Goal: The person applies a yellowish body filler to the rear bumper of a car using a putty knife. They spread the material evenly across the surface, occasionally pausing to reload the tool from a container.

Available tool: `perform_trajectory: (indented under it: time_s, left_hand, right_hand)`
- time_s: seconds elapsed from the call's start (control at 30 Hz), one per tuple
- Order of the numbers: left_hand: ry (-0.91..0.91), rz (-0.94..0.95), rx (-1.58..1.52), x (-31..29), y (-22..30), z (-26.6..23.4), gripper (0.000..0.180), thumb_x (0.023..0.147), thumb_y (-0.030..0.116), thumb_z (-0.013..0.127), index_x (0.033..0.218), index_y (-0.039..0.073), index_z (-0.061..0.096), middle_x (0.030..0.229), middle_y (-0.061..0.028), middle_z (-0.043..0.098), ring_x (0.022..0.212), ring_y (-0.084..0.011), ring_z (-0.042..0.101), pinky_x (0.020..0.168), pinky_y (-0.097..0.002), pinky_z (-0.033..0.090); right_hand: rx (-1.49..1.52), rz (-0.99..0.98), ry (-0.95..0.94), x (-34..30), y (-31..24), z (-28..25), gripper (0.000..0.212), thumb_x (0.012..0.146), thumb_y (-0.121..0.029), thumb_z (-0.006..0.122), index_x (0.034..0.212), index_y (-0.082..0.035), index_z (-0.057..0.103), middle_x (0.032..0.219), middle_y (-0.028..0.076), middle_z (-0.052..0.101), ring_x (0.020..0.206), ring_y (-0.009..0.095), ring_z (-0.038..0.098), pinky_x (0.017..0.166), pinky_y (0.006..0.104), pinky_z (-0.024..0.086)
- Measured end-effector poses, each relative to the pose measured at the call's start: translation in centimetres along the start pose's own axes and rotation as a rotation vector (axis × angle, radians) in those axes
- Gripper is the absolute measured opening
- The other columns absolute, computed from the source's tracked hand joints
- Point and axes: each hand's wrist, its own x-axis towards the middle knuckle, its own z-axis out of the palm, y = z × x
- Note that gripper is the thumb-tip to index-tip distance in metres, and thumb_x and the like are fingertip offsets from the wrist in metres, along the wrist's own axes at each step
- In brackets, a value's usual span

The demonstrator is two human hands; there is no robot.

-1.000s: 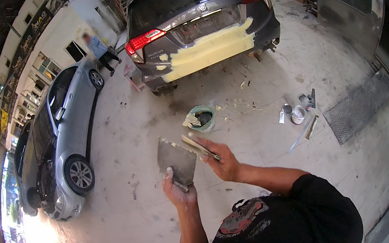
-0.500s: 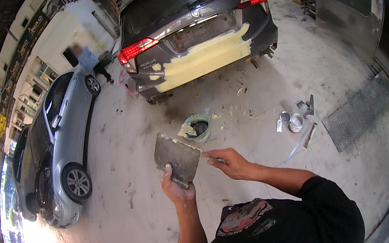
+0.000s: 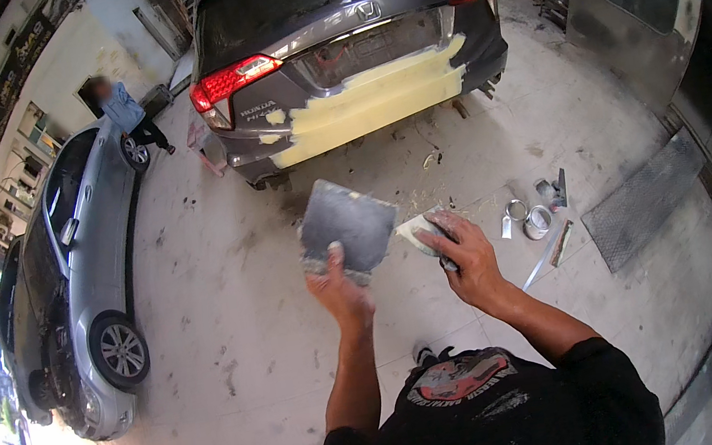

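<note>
My left hand [image 3: 344,293] grips a dark grey, square mixing board [image 3: 346,227] by its near edge, thumb on top and the flat face turned up. Pale residue runs along the board's rim. In my right hand [image 3: 474,266] is a putty spreader [image 3: 418,234] with a cream-coloured face, pinched under the fingers, just right of the board and apart from it. Beyond both hands stands a dark grey car [image 3: 265,90], its rear toward me. A broad patch of pale yellow filler [image 3: 377,112] covers its lower tailgate and bumper area.
Open tins [image 3: 537,222], dark tools and a pale strip [image 3: 541,258] lie on the floor to the right. Farther right is a textured metal plate [image 3: 644,200]. A silver car [image 3: 96,250] stands on the left, with a person [image 3: 125,112] beside its far end.
My right hand has moved right, away from the board, and turned, showing the spreader's pale face. The board has shifted up and right; the floor bucket is no longer visible.
</note>
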Motion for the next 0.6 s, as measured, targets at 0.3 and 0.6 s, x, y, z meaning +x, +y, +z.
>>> perform_trajectory:
  time_s: [0.3, 0.6]
  left_hand:
    - [-0.71, -0.246, 0.284, 5.3, -1.8, -2.3, 0.041, 0.084, 0.005, 0.06, 0.123, -0.003, 0.049, 0.108, -0.0067, 0.059, 0.096, -0.0146, 0.056, 0.087, -0.0289, 0.045]
    - [-0.101, -0.346, 0.08, 5.7, -6.7, -3.7, 0.034, 0.091, 0.019, 0.049, 0.118, -0.001, 0.05, 0.109, -0.0106, 0.059, 0.094, -0.0247, 0.06, 0.084, -0.0393, 0.049]
  right_hand:
    - [-0.1, 0.021, -0.099, 7.4, -0.4, 0.4, 0.061, 0.065, 0.006, 0.062, 0.121, -0.019, 0.059, 0.123, 0.012, 0.053, 0.114, 0.033, 0.049, 0.087, 0.0419, 0.038]
    - [0.167, 1.02, -0.636, -2.7, 13.9, 6.2, 0.039, 0.086, -0.015, 0.057, 0.123, -0.007, 0.055, 0.107, 0.022, 0.061, 0.099, 0.041, 0.058, 0.082, 0.0434, 0.048]
